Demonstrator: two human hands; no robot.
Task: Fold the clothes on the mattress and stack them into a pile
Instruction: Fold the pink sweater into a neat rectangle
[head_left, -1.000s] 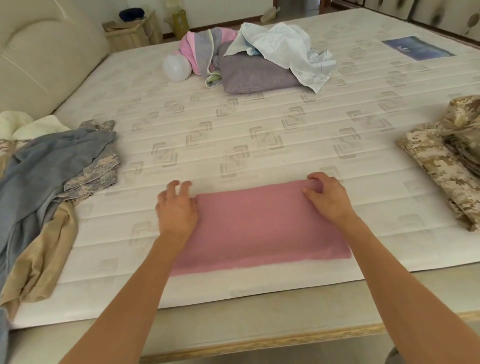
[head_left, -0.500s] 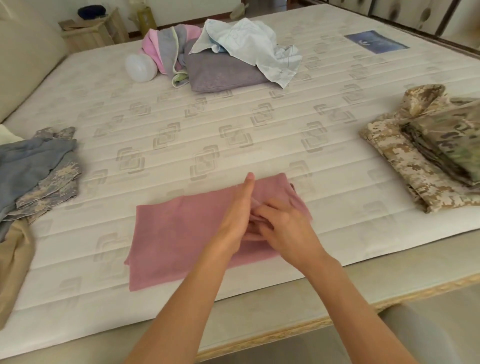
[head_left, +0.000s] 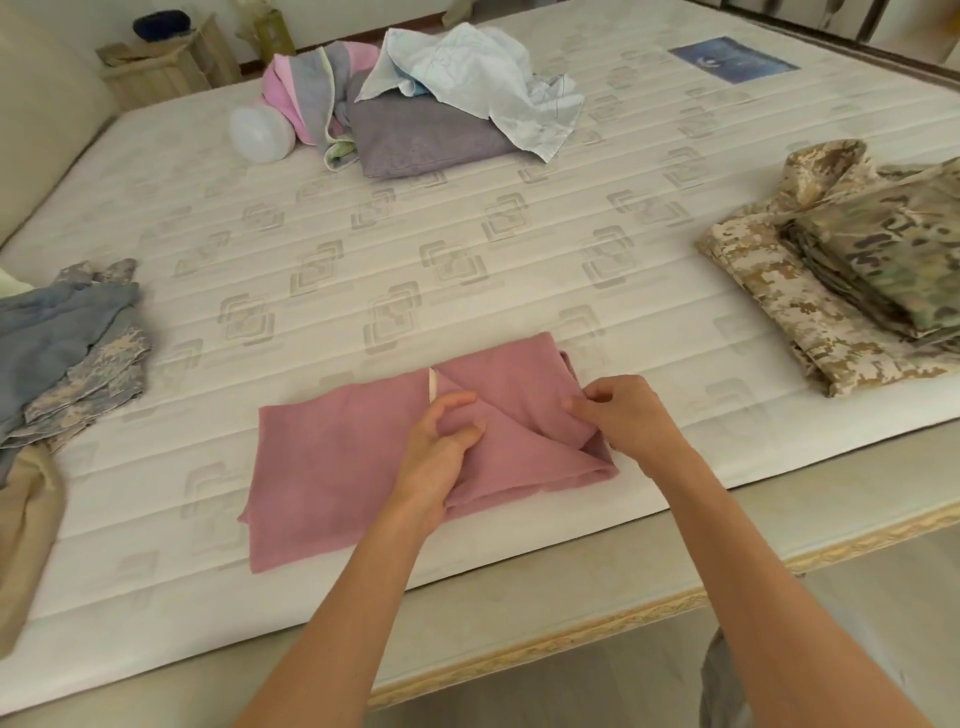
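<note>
1. The pink garment (head_left: 358, 462) lies flat near the front edge of the mattress (head_left: 467, 234), roughly midway along it. Its right end is already turned over toward the middle, so the fold is partly made but not finished.
2. The left hand (head_left: 441, 441) rests on the middle of the pink garment with its fingers curled into the cloth, gripping the folded-over layer beside a small white tag (head_left: 432, 385).
3. The right hand (head_left: 623, 415) pinches the cloth at the garment's right end, where the turned-over layer bunches.
4. Near the right edge sits what looks like the finished pile: a folded green camouflage piece (head_left: 883, 260) lying on top of a folded tan camouflage piece (head_left: 779, 322).
5. Still to do, by my reading: the loose heap at the left edge, with a grey-blue garment (head_left: 57, 332), a pale camouflage one (head_left: 98, 384) and a beige one (head_left: 26, 519).
6. Near the far edge lies a second jumble: a light blue shirt (head_left: 483, 73), a purple folded piece (head_left: 421, 135) and a pink-and-grey striped item (head_left: 306, 93). The task seems less than half done.
</note>
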